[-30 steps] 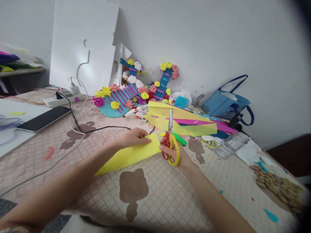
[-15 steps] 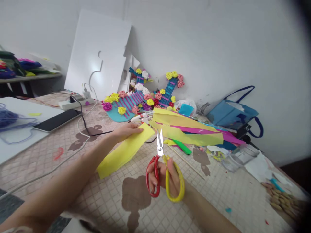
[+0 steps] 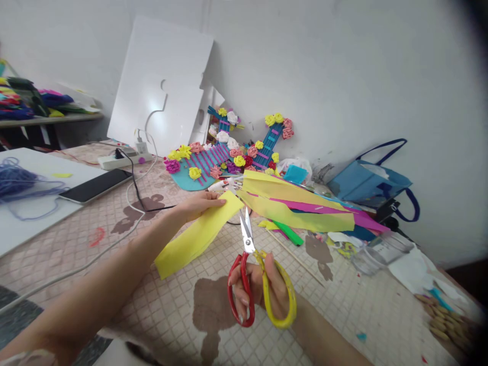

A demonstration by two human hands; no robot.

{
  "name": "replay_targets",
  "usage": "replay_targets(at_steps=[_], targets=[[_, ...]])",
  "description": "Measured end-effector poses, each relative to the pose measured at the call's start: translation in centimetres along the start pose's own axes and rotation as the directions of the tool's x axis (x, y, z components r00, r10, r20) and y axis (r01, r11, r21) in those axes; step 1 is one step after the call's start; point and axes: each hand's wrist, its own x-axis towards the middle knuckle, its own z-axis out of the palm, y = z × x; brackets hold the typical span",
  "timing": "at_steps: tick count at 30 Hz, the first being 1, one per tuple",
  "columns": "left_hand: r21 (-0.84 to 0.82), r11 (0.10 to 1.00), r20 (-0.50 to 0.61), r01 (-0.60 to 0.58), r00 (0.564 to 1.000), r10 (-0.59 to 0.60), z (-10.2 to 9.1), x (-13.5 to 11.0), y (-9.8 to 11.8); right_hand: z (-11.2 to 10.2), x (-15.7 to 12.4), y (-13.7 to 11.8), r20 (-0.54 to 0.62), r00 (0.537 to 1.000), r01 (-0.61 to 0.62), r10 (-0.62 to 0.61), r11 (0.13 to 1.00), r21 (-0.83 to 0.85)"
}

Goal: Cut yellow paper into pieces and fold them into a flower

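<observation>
Left hand [image 3: 200,203]: grasping the far end of the yellow strip [image 3: 198,234], which lies on the counter [image 3: 343,305].
Right hand [image 3: 259,292]: clenched through the scissors [image 3: 253,274] loops; blades near the strip, not touching.
Advice: hold the strip taut; meet its edge squarely.
Blue bag [image 3: 368,180]: open, white sheet inside.
Clear jar [image 3: 381,251]: contents unclear.

Yellow paper strip [image 3: 198,231], red-and-yellow scissors [image 3: 259,284]

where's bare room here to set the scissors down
Best: bare cloth right of the scissors, short of the nuts. Also a patch between the phone and the white cable. Crowded at the back: paper sheets, flower crafts, bag.
</observation>
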Motion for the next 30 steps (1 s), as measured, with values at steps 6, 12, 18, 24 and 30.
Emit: replay_targets(at_steps=[6, 12, 18, 24, 30], targets=[[0.014, 1.000, 0.044, -0.013, 0.999, 0.012, 0.0, 0.0, -0.1, 0.1, 0.2, -0.4, -0.005, 1.000, -0.007, 0.007, 1.000, 0.006], [0.070, 0.997, 0.096, -0.032, 0.995, 0.025, 0.0, -0.1, -0.3, 0.4, -0.1, -1.2, 0.013, 0.999, -0.031, 0.031, 0.999, 0.025], [0.104, 0.995, 0.141, -0.002, 0.990, -0.013, 0.1, -0.1, -0.7, 0.1, -0.7, -1.5, 0.055, 0.996, -0.070, 0.067, 0.996, 0.051], [0.103, 0.995, 0.178, 0.008, 0.984, -0.027, 0.1, -0.1, -1.0, -0.4, -1.3, -1.4, 0.033, 0.997, -0.076, 0.075, 0.997, 0.028], [0.083, 0.996, 0.227, 0.015, 0.973, -0.033, 0.1, -0.1, -1.1, -0.7, -1.8, -1.3, 0.039, 0.994, -0.104, 0.102, 0.993, 0.048]])
